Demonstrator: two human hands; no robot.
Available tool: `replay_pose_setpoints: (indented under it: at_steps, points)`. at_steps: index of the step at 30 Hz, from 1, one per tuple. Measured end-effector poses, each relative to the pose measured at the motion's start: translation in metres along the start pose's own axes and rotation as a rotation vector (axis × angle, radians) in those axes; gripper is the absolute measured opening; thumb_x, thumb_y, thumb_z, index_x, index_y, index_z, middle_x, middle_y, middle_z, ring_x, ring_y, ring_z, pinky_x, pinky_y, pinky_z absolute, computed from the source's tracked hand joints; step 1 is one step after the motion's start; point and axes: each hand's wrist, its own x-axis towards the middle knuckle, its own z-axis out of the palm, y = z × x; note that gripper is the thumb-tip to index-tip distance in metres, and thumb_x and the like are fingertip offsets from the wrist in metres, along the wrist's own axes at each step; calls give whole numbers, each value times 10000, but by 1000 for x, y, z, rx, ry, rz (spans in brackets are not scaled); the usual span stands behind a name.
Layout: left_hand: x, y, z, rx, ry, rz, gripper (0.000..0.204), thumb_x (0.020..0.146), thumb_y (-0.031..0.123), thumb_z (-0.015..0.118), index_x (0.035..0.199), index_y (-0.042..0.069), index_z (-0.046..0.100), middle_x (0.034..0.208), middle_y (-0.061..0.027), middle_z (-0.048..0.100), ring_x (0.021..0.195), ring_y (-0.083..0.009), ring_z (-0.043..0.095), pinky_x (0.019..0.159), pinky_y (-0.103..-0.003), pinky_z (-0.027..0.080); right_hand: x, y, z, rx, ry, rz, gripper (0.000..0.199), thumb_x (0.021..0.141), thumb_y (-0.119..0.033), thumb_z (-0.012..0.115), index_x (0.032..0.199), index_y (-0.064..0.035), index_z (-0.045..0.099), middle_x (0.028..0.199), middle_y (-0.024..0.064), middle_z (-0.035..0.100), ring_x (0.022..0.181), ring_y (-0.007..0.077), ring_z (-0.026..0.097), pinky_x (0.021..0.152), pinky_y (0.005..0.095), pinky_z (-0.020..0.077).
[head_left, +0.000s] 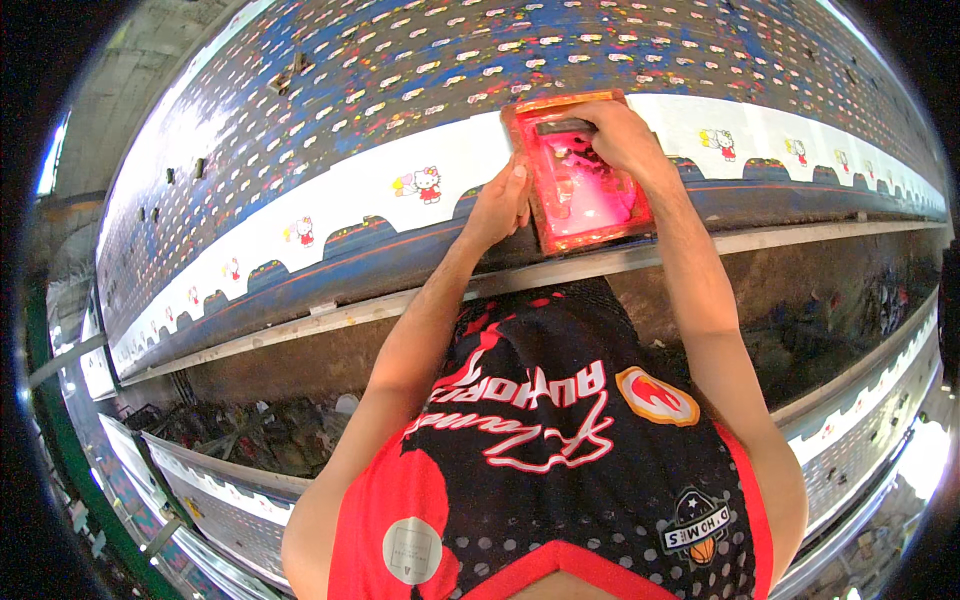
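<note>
A small screen-printing frame (590, 240) with an orange-red, ink-stained rim lies on a white strip (355, 205) on the long table. Bright pink ink (600, 208) is pooled on its mesh, mostly at the near end. My left hand (500, 203) is closed at the frame's left edge, thumb up against the rim. Inside the frame, near its far end, my right hand (625, 138) grips a dark squeegee (565, 127); the hand hides the squeegee's right part. Cartoon cat figures (427, 185) in red and pink are printed along the strip on both sides of the frame.
The long dark table (400, 95) bears rows of small pale marks and ink stains. Small dark clamps or blocks (198, 168) sit on it at the left. A pale rail (400, 303) runs along its near edge. Behind me stands another table with a printed strip (865, 400).
</note>
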Motion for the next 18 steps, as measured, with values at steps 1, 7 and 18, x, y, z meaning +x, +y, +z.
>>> replay_pose_setpoints:
  at_steps: [1, 7, 18]
  points:
    - [1, -3, 0, 13, 11, 3, 605, 1231, 489, 367, 1688, 104, 461, 705, 30, 509, 528, -84, 490, 439, -255, 390, -8, -2, 3, -9, -12, 34, 512, 887, 99, 645, 1338, -99, 787, 1226, 184, 801, 1150, 413, 739, 1038, 469, 567]
    - [-4, -5, -3, -4, -21, -12, 752, 1223, 485, 418, 1778, 14, 228, 713, 30, 513, 539, -93, 489, 480, -287, 433, -100, -5, 31, -66, 84, -6, 573, 832, 94, 687, 1332, -159, 809, 1345, 126, 763, 1299, 360, 678, 1101, 460, 565]
    - [-1, 3, 8, -7, 17, -57, 668, 1229, 459, 419, 1775, 89, 318, 750, 34, 568, 565, -77, 490, 503, -269, 421, -130, -13, 30, -72, 135, 9, 643, 787, 140, 644, 1340, -149, 798, 1349, 93, 760, 1295, 337, 676, 1119, 447, 572]
